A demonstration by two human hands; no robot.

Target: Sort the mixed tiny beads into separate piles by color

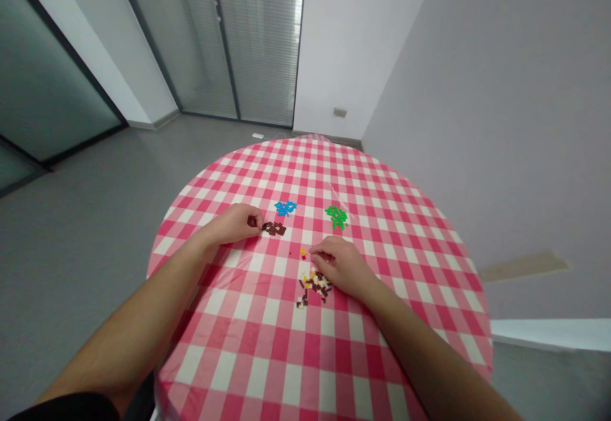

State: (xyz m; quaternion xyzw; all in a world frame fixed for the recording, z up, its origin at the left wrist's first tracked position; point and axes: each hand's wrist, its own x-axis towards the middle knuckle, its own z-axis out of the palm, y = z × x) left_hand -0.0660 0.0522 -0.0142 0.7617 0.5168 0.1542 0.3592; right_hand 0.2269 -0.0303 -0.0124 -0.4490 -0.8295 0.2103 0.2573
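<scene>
My left hand (238, 222) rests at the left end of a small pile of dark brown building pieces (275, 228), its fingertips pinched together. Whether a piece is between them is too small to tell. Beside a few tiny yellow and red pieces (303, 253) is my right hand (341, 263), palm down with fingers curled together; what they hold, if anything, is hidden. Just below its fingers lies a mixed heap of brown, white and yellow pieces (314, 282), partly covered by the hand. Further off are a blue pile (285, 208) and a green pile (337, 217).
All the piles lie on a round table with a pink-and-white checked cloth (267, 351). A grey wall (515, 121) stands to the right. Glass doors with blinds (262, 45) are behind the table, and grey floor (95, 217) lies to the left.
</scene>
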